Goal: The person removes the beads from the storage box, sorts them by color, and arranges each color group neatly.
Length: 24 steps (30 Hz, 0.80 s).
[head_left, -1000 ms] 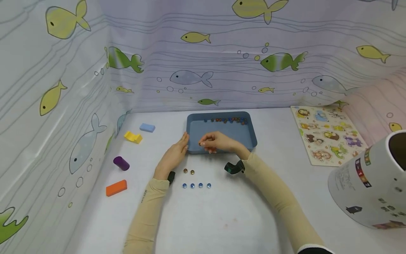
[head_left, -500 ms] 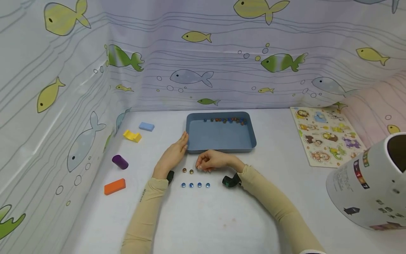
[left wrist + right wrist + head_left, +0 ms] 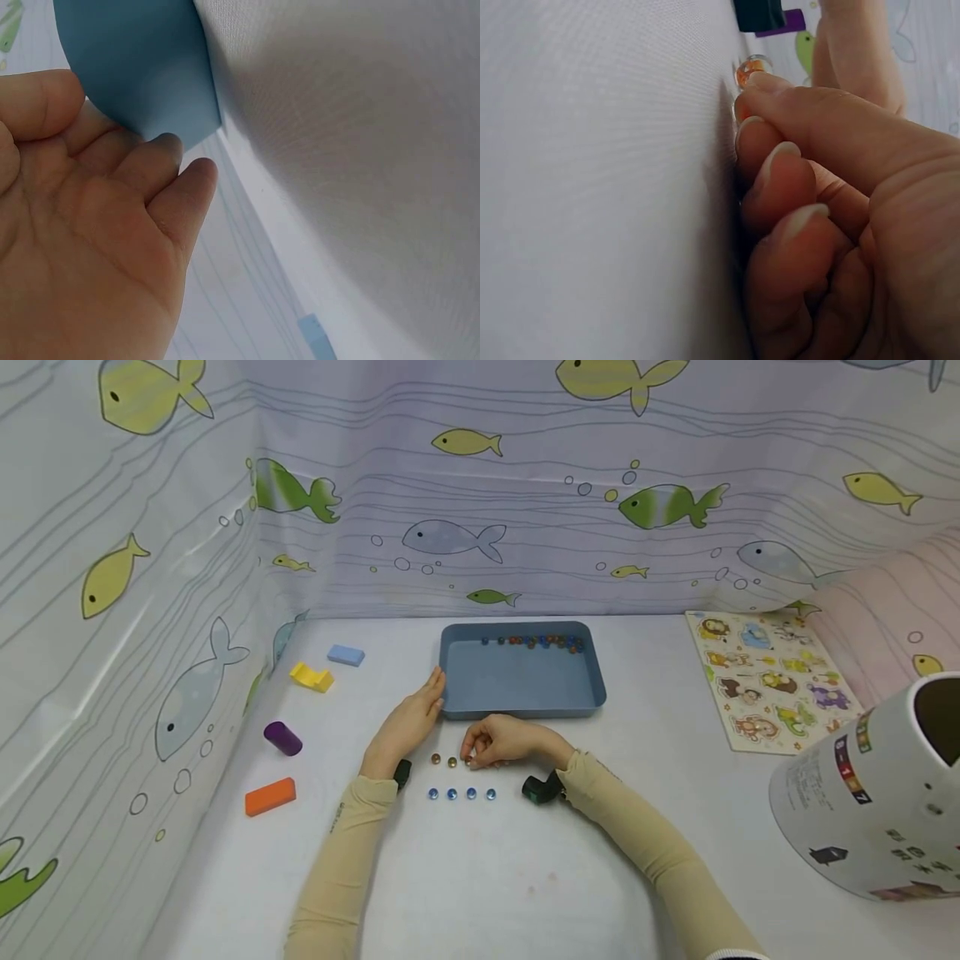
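Observation:
My right hand (image 3: 501,739) is low over the table and pinches an amber marble (image 3: 468,761) between thumb and fingertips. In the right wrist view the fingers (image 3: 787,180) nearly cover it; a clear marble with orange inside (image 3: 750,69) shows just past the thumb. Left of the pinched one, two brown marbles (image 3: 452,762) lie in the same line. Nearer the body runs a row of several blue marbles (image 3: 471,793). My left hand (image 3: 407,727) rests with extended fingers against the left side of the blue-grey tray (image 3: 517,713), whose wall (image 3: 150,67) also shows in the left wrist view.
Several blue and orange-brown marbles (image 3: 547,642) lie along the tray's far side. At the left are a blue block (image 3: 346,655), a yellow block (image 3: 311,677), a purple cylinder (image 3: 282,738) and an orange block (image 3: 270,797). A picture board (image 3: 776,685) and a white bucket (image 3: 855,810) stand right.
My right hand has come from above the tray toward the body, down to the table at the end of the brown row. My left hand has stayed at the tray.

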Each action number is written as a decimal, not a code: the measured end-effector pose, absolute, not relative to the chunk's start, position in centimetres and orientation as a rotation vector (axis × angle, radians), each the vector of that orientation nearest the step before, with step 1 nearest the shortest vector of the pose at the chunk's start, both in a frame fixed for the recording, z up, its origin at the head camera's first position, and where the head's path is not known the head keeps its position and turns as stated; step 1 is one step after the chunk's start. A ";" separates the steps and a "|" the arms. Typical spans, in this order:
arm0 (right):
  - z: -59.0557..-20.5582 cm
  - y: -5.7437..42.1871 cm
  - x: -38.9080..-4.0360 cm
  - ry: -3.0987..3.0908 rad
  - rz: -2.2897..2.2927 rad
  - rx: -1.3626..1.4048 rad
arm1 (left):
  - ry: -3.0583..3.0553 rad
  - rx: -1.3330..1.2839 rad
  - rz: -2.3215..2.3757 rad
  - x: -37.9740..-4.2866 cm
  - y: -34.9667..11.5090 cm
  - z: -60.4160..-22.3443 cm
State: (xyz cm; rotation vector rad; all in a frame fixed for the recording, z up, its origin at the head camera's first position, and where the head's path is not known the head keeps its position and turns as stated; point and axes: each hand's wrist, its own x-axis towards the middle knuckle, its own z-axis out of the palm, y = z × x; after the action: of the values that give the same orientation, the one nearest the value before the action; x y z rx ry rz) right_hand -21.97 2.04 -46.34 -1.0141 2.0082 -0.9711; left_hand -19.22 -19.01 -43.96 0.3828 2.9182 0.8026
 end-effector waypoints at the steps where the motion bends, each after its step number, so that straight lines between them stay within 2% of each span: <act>1: -46.3 2.1 -22.0 2.009 -0.972 -1.017 | 2.917 0.383 0.801 -19.3 -19.0 -43.9; 11: -45.8 2.8 -22.7 1.870 -1.083 -1.008 | 2.910 0.352 0.813 -19.3 -19.0 -44.0; 17: -42.9 4.1 -23.9 1.783 -1.183 -0.974 | 2.917 0.365 0.820 -19.3 -18.9 -44.1; 24: -40.0 5.8 -27.2 1.877 -1.458 -0.881 | 2.912 0.380 0.821 -19.2 -18.9 -43.9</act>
State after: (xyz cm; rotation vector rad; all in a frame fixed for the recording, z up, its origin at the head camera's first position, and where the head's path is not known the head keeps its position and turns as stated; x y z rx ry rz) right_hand -27.22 5.77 -40.04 -0.8814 1.8772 -1.4577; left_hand -19.25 -18.92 -43.93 0.3797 2.9124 0.8212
